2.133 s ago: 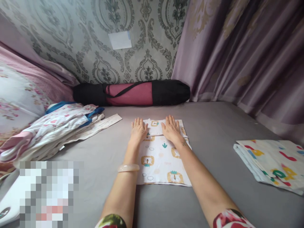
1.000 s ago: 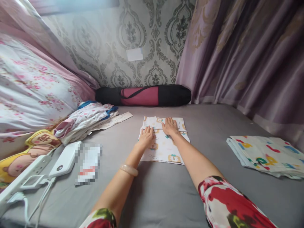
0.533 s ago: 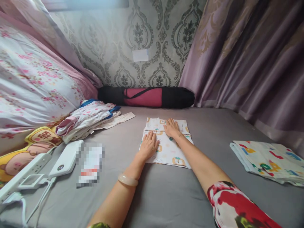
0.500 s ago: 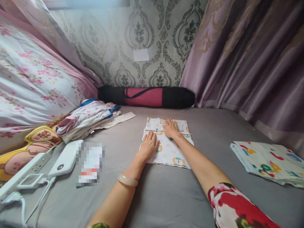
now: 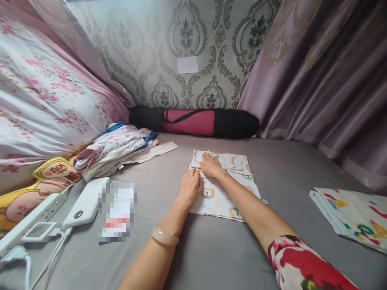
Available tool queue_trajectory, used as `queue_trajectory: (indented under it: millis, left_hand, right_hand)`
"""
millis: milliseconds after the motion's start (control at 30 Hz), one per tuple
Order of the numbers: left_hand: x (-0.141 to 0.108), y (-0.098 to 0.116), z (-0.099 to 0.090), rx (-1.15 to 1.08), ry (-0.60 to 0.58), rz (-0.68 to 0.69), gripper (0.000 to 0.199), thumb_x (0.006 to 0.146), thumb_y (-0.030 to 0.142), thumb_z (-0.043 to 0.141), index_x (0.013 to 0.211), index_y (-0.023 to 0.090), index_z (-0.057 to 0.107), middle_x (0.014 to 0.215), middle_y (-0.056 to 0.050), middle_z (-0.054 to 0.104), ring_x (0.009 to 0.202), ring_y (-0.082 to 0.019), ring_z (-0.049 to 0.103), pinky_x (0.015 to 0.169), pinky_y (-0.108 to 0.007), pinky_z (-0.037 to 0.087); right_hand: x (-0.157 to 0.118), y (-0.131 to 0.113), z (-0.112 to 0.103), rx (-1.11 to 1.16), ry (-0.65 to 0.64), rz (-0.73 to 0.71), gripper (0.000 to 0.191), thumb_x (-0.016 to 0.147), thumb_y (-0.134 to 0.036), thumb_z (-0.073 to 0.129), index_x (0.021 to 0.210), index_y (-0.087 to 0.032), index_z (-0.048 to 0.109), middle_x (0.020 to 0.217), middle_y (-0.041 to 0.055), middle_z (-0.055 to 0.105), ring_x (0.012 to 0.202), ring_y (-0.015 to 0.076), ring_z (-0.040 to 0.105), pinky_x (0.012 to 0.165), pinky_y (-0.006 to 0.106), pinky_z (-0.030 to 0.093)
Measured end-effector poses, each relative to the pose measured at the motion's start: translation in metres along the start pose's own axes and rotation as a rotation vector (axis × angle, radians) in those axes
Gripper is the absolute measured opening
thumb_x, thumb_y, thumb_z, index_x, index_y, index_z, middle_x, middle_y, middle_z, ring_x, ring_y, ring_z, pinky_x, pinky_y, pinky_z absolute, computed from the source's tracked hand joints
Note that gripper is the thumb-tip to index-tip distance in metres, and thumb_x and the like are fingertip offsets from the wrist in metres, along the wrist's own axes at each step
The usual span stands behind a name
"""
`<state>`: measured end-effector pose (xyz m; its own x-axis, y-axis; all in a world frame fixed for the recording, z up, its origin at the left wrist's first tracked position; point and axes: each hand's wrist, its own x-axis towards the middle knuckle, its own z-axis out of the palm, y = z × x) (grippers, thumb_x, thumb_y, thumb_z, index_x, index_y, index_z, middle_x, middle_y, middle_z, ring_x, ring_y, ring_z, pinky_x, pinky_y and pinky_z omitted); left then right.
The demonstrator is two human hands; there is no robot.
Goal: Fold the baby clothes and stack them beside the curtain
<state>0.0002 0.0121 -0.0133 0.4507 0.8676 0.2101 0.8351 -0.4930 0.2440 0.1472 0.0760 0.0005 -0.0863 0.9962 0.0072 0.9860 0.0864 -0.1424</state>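
A folded white garment point(image 5: 223, 201) with a yellow-orange lion print lies in front of me, its far part folded over in a narrow band. On that band my right hand point(image 5: 211, 165) rests flat with its fingers spread. My left hand point(image 5: 192, 185) is at the garment's left edge, fingers bent down and closed on the cloth; the fingertips are partly hidden. A small pale tag sticks out at the garment's right side.
Another folded printed cloth point(image 5: 353, 213) lies at right. Rumpled clothes point(image 5: 121, 145) are piled at left, near a white power bank point(image 5: 86, 203), a power strip point(image 5: 42, 211) and a cushion point(image 5: 36, 197). A black and pink rolled bag point(image 5: 190, 122) lies along the wall.
My right hand has slid left across the folded band. The fingers of my left hand have bent in at the garment's edge. The view has shifted slightly left.
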Motion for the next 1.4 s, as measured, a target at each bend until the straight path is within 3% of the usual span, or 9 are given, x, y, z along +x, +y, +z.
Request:
queue_trajectory:
  millis: [133, 367, 500, 633, 767, 1000, 1167, 1300, 1400]
  left_hand:
    - [0.006, -0.01, -0.001, -0.032, 0.022, -0.025, 0.039, 0.094, 0.029, 0.04, 0.128, 0.014, 0.052, 0.144, -0.015, 0.047, 0.128, -0.029, 0.045, 0.106, -0.043, 0.039]
    - [0.012, -0.018, 0.004, -0.095, -0.079, -0.099, 0.057, 0.092, 0.038, 0.041, 0.145, 0.016, 0.04, 0.158, -0.013, 0.03, 0.145, -0.037, 0.023, 0.115, -0.055, 0.025]
    - [0.015, -0.021, 0.003, -0.116, -0.134, -0.107, 0.061, 0.092, 0.041, 0.04, 0.146, 0.013, 0.039, 0.159, -0.011, 0.025, 0.147, -0.036, 0.017, 0.117, -0.056, 0.019]
    - [0.015, -0.022, 0.004, -0.098, -0.143, -0.105, 0.063, 0.093, 0.044, 0.037, 0.147, 0.012, 0.037, 0.159, -0.011, 0.028, 0.145, -0.037, 0.022, 0.118, -0.055, 0.019]
    - [0.014, -0.022, 0.005, -0.076, -0.119, -0.113, 0.063, 0.092, 0.044, 0.039, 0.147, 0.014, 0.037, 0.157, -0.011, 0.032, 0.143, -0.036, 0.027, 0.116, -0.057, 0.021]
    - [0.014, -0.021, 0.005, -0.055, -0.115, -0.119, 0.062, 0.093, 0.043, 0.039, 0.147, 0.013, 0.037, 0.156, -0.011, 0.033, 0.142, -0.035, 0.029, 0.116, -0.06, 0.019]
    - [0.013, -0.02, 0.004, -0.015, -0.109, -0.145, 0.062, 0.096, 0.044, 0.035, 0.148, 0.012, 0.035, 0.156, -0.015, 0.034, 0.143, -0.033, 0.03, 0.117, -0.055, 0.022]
    - [0.012, -0.018, 0.004, 0.031, -0.099, -0.178, 0.065, 0.096, 0.042, 0.035, 0.148, 0.003, 0.033, 0.153, -0.02, 0.036, 0.143, -0.032, 0.03, 0.117, -0.05, 0.023]
    - [0.012, -0.017, 0.004, 0.051, -0.086, -0.207, 0.066, 0.096, 0.042, 0.036, 0.145, -0.002, 0.035, 0.152, -0.023, 0.036, 0.143, -0.034, 0.03, 0.118, -0.048, 0.023]
  right_hand:
    - [0.023, -0.001, -0.018, -0.032, 0.02, -0.033, 0.04, 0.1, -0.027, 0.033, 0.123, -0.013, 0.063, 0.129, 0.0152, 0.061, 0.122, 0.0267, 0.053, 0.105, 0.039, 0.034]
    - [0.075, -0.005, -0.019, 0.017, -0.031, -0.182, 0.046, 0.094, -0.011, 0.041, 0.136, -0.024, 0.054, 0.14, 0.0048, 0.055, 0.124, 0.0202, 0.051, 0.101, 0.029, 0.037]
    - [0.091, -0.005, -0.017, 0.009, -0.073, -0.201, 0.039, 0.089, -0.012, 0.049, 0.123, -0.023, 0.065, 0.128, 0.0063, 0.062, 0.115, 0.0225, 0.056, 0.092, 0.029, 0.042]
    - [0.099, -0.002, -0.018, -0.001, -0.075, -0.213, 0.032, 0.089, -0.014, 0.048, 0.112, -0.022, 0.07, 0.123, 0.0074, 0.063, 0.111, 0.0229, 0.056, 0.089, 0.029, 0.043]
    - [0.097, -0.002, -0.014, -0.014, -0.019, -0.197, 0.034, 0.092, -0.012, 0.042, 0.113, -0.02, 0.067, 0.122, 0.0094, 0.061, 0.116, 0.0239, 0.051, 0.094, 0.032, 0.04]
    - [0.084, -0.007, 0.012, 0.034, 0.142, -0.111, 0.04, 0.095, -0.01, 0.032, 0.121, -0.018, 0.06, 0.124, 0.0119, 0.059, 0.116, 0.0232, 0.048, 0.097, 0.033, 0.038]
    - [0.071, -0.012, 0.017, 0.085, 0.197, -0.075, 0.048, 0.095, -0.011, 0.031, 0.141, -0.014, 0.046, 0.141, 0.0121, 0.051, 0.129, 0.0218, 0.043, 0.107, 0.033, 0.03]
    - [0.05, -0.025, 0.016, 0.102, 0.163, -0.046, 0.054, 0.098, -0.022, 0.031, 0.149, -0.004, 0.033, 0.156, 0.0139, 0.032, 0.145, 0.0244, 0.022, 0.118, 0.039, 0.012]
    - [0.039, -0.036, 0.018, 0.136, 0.096, -0.017, 0.06, 0.1, -0.034, 0.026, 0.151, -0.003, 0.028, 0.159, 0.0143, 0.025, 0.148, 0.0248, 0.016, 0.119, 0.043, 0.008]
